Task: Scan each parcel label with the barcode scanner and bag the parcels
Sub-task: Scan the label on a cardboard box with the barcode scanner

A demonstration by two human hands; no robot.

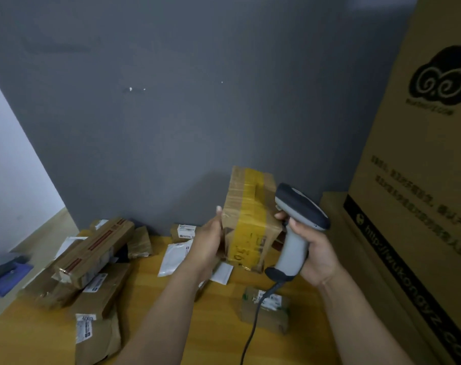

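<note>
Head view: work appears at an early stage. Left hand (210,241) grips one taped box (250,219), raised at frame centre. Right hand (316,251) is wrapped round the single scanner (297,219), just beside the box. Roughly ten parcels (92,248) lie unbagged on the table (218,333) (lower-left pile overlaps, so the count is approximate). No bag is visible.

cardboard parcel (250,217): yellow-taped, held upright above the table | barcode scanner (295,233): grey, corded, gripped just beside it
</note>
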